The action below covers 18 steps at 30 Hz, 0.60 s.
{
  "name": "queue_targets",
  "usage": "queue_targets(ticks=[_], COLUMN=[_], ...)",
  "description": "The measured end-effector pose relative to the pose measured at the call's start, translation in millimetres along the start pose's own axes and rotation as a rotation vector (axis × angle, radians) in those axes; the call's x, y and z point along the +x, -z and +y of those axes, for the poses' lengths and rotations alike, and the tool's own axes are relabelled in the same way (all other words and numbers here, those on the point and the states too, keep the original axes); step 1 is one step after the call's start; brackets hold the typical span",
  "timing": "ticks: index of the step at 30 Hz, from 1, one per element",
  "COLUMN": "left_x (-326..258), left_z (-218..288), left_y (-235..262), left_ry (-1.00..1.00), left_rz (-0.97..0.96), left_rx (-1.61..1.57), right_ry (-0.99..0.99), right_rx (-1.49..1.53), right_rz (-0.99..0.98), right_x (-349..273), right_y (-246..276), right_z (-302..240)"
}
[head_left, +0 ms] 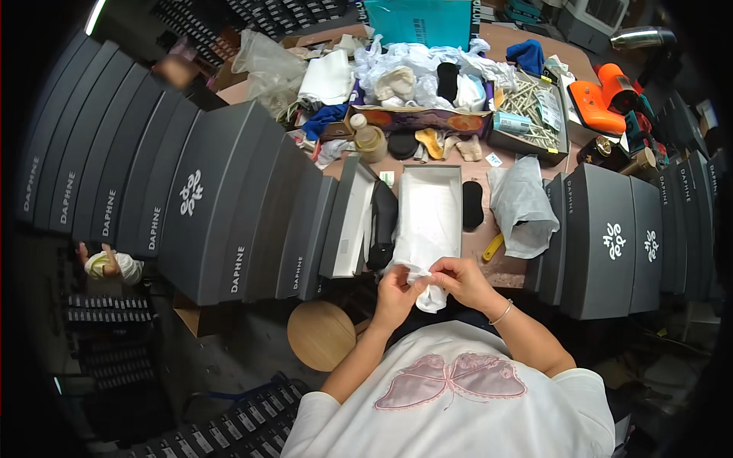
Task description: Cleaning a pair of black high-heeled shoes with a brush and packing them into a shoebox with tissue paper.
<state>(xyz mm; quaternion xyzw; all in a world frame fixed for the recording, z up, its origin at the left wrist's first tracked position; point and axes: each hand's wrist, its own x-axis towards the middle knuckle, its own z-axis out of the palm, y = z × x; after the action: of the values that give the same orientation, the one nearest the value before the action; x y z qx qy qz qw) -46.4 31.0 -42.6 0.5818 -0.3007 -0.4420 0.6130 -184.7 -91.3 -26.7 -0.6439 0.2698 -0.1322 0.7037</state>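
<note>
Both hands meet over white tissue paper [418, 258] at the near end of an open grey shoe box [461, 183]. My left hand [395, 296] pinches the paper from the left. The fingers of my right hand [464, 281] are closed on it from the right, and a loose end hangs below. The paper also lines the inside of the box. Left of the box lies a black shoe [382, 221], beside an upturned grey lid [353, 221]. To the right are a black oval pad [473, 204] and a bundle in white paper [523, 202], something dark showing in its opening.
Grey shoe boxes stand in rows at left [221, 198] and right [603, 244]. Behind the work lie a bottle [369, 142], a carton of crumpled paper [420, 118], a box of pale sticks [538, 114] and an orange tool [595, 108]. A round stool [321, 334] stands below the table.
</note>
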Motion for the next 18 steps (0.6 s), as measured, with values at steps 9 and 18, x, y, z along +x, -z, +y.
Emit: queue_targets(ticks=[9,18], left_x=[-74.8,-169.3], left_z=[24.8,-34.5], left_y=[86.8,165.5], left_ry=[-0.255,-0.002], left_rz=[0.145,0.342], left_rx=[1.003,0.407], right_ry=[-0.058,0.154], right_rx=[0.344,-0.527], right_rz=[-0.035,-0.108], right_x=[-28.5,-9.8], right_y=[-64.0,-101.7], right_z=[14.9,12.9])
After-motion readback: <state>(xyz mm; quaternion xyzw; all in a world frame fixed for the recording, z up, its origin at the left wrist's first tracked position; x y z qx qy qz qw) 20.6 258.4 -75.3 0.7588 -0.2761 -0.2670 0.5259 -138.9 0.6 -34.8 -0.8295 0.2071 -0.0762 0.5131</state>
